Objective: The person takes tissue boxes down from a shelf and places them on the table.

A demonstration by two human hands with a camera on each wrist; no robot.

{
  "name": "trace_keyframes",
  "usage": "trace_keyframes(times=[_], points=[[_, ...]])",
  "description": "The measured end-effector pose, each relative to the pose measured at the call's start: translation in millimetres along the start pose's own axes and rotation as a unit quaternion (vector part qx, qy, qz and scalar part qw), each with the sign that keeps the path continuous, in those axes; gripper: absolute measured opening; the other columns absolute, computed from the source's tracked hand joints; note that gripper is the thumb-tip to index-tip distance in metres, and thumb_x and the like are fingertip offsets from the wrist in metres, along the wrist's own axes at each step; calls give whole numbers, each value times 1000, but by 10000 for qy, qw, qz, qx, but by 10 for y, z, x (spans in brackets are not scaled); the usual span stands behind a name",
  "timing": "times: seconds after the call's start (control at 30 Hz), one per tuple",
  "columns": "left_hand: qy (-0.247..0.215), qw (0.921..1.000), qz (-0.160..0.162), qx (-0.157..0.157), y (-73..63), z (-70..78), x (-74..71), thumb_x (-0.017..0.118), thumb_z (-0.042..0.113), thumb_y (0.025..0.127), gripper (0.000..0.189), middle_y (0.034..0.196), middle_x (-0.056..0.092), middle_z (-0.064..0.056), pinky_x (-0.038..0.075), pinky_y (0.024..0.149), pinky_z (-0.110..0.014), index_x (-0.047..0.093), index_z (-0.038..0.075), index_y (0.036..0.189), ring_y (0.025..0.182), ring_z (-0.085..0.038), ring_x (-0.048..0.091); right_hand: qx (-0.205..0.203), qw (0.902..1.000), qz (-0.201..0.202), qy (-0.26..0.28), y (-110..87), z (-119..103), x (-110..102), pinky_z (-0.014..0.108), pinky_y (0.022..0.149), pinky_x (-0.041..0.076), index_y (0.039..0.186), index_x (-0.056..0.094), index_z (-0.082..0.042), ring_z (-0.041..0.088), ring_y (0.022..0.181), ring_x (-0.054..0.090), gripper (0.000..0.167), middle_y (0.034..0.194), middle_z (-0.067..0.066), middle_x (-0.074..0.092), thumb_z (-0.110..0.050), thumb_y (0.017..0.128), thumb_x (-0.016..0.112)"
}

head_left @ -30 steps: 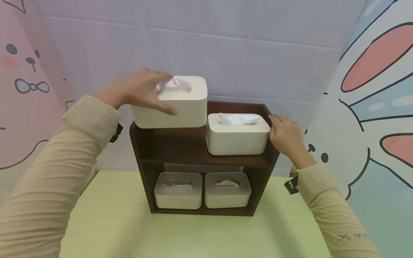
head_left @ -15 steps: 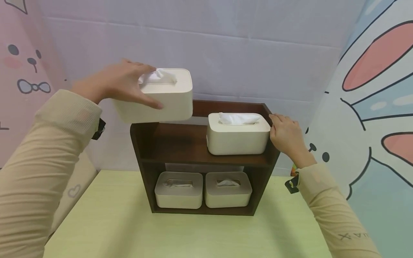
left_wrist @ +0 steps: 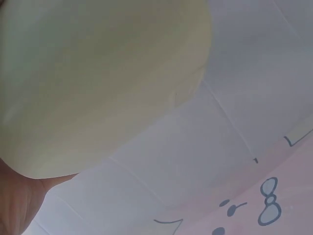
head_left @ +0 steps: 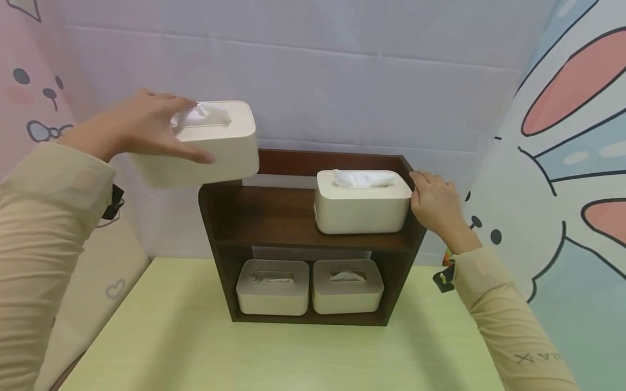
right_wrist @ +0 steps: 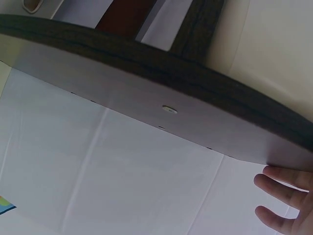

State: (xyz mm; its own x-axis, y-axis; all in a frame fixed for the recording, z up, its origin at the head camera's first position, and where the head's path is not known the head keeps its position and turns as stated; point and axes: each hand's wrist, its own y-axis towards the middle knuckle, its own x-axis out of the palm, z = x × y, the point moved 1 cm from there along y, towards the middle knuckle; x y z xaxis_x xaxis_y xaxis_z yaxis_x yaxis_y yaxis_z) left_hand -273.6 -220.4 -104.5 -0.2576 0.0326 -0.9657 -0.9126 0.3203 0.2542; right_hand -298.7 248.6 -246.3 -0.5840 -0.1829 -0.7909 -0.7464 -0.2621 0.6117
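My left hand (head_left: 142, 127) grips a white tissue box (head_left: 230, 149) with a tuft of tissue on top. Its thumb lies across the front face. The box is held in the air above the upper left of a dark brown wooden shelf (head_left: 283, 217); in the left wrist view the pale box (left_wrist: 107, 88) fills much of the picture. At the shelf's top right corner, my right hand (head_left: 435, 203) holds the side panel. Several of its fingers (right_wrist: 281, 188) show beside the panel's outer face in the right wrist view; the thumb is hidden there.
A second white tissue box (head_left: 362, 209) stands on the upper tier at the right. Two more, a left box (head_left: 273, 298) and a right box (head_left: 348, 296), sit below. The shelf stands on a pale green table (head_left: 244, 358), before a white fabric backdrop (head_left: 313, 81).
My left hand has carried the tissue box leftward and slightly up, from above the shelf's upper tier to past its left side. My right hand has stayed at the panel.
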Motion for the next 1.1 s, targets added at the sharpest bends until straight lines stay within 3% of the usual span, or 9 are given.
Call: trace_keyframes(times=[0.47,0.73,0.97,1.1], points=[[294,9986,-35,-429,-283,-458,38,67,64,66,108,139,33,-31,23,93,-64,23,3,143,119,-56,26,12,10000,18,51,-19,-26,-15,59,78,41,122,53,5,43,108,52,39,122,24,55,-9,89,36],[448,9977,164,-476,-440,-680,88,69,63,63,107,133,38,-32,22,90,-63,28,2,141,113,-54,29,-15,10000,53,62,-21,-15,-4,59,79,40,122,53,4,43,108,51,40,122,24,55,-8,88,35],[540,9968,58,-585,-552,-818,278,68,65,63,103,127,41,-30,34,75,-64,33,4,139,101,-54,37,41,10000,-13,-1,-33,-19,-15,59,79,40,122,52,4,43,107,51,40,122,24,54,-9,89,35],[525,9966,-96,-635,-611,-854,486,66,67,65,104,128,40,-30,33,77,-67,30,7,141,104,-55,36,23,10000,16,4,-33,-18,-19,58,78,40,122,52,4,43,107,51,40,122,24,55,-9,89,35]])
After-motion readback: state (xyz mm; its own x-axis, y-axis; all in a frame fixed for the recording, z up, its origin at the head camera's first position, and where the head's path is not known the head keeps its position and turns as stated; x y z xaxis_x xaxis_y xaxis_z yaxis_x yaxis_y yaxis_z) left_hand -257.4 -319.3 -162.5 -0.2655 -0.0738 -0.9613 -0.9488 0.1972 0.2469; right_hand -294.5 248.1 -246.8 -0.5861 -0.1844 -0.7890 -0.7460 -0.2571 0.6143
